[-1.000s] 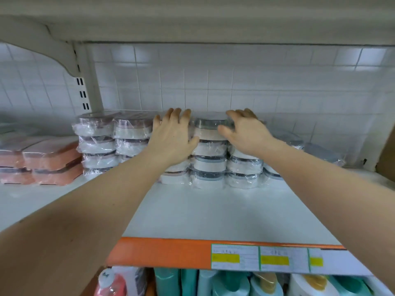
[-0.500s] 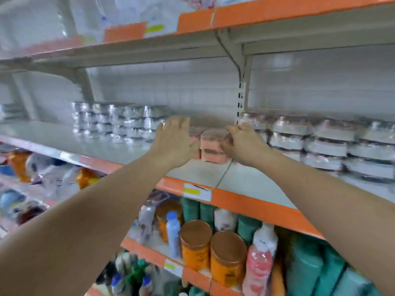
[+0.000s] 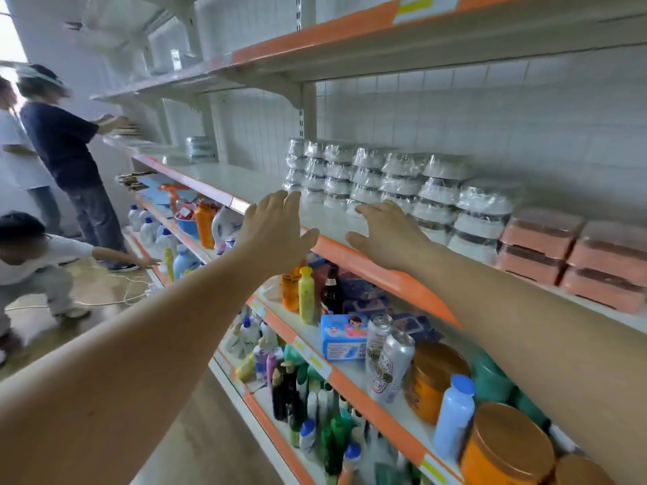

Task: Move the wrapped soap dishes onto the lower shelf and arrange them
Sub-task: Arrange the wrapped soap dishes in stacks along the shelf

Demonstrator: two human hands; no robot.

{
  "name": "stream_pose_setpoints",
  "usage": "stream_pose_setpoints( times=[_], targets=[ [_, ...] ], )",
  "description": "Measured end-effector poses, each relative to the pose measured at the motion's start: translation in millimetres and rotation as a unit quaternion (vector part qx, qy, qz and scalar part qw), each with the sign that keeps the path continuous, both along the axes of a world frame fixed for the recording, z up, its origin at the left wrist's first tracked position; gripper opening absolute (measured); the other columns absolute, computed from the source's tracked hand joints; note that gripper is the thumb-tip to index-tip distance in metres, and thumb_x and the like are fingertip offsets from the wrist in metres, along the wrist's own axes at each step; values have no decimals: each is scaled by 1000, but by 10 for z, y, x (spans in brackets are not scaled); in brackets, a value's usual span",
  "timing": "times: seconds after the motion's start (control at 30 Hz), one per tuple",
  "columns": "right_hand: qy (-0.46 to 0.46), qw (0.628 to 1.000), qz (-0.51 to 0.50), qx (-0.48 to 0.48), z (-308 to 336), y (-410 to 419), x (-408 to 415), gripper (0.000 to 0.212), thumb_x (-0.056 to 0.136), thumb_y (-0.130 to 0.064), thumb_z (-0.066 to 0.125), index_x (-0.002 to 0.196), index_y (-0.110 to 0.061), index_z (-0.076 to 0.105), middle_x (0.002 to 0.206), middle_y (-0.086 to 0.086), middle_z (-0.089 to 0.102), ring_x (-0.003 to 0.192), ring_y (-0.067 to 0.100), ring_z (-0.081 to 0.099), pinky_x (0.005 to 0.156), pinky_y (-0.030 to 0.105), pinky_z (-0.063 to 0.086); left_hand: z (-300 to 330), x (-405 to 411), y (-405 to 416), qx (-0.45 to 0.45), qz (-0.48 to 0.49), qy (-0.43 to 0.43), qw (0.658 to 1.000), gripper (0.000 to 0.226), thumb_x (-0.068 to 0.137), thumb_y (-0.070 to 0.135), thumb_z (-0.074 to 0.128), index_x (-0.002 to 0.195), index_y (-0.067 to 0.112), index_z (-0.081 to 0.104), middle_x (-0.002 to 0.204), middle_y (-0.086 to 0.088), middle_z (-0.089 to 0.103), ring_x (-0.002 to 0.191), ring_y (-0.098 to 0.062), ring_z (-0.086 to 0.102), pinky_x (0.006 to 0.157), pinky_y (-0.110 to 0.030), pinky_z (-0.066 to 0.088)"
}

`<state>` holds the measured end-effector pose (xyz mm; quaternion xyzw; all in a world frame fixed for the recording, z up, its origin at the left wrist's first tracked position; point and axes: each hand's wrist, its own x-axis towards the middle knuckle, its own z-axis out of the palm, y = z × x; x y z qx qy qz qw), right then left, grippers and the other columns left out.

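Note:
Stacks of plastic-wrapped white soap dishes [image 3: 381, 183] stand in rows at the back of the white shelf with the orange edge [image 3: 371, 267]. Wrapped pink soap dishes [image 3: 574, 253] sit in stacks to their right. My left hand [image 3: 276, 229] hovers with straight fingers over the shelf's front edge, holding nothing. My right hand [image 3: 388, 232] is stretched out flat just in front of the white stacks, also holding nothing. Neither hand touches a dish.
Below are shelves crowded with bottles [image 3: 306, 292], drink cans [image 3: 388, 358], orange jars [image 3: 504, 446] and a blue packet [image 3: 345, 336]. A shelf board [image 3: 385, 40] runs overhead. At the left one person stands [image 3: 66, 145] at the shelf and another crouches [image 3: 31, 253]; a cable lies on the floor.
The view has swung left along the aisle. My hands left the white stack they rested on and now hover outstretched in front of another group of white stacks.

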<state>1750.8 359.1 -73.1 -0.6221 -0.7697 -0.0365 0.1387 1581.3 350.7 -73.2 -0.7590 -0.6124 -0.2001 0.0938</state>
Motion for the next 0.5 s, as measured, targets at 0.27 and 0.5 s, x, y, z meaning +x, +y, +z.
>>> stream_pose_setpoints(
  times=[0.27,0.5],
  targets=[
    [39,997,62,-10,-19,1616,-1016,59,93,-42,44,145,-17,30,147,10,34,136,27,26,105,41,29,-21,-968,1352,3,62,1,998,69,93,41,47,148,11,17,153,-9,21,140,-28,21,113,-42,16],
    [43,995,91,-27,55,2961,-1980,56,93,-43,44,140,-12,36,142,15,39,133,30,31,107,43,32,66,-1847,2495,3,97,-20,995,69,93,40,49,147,9,19,152,-11,24,138,-29,25,113,-42,20]
  ],
)
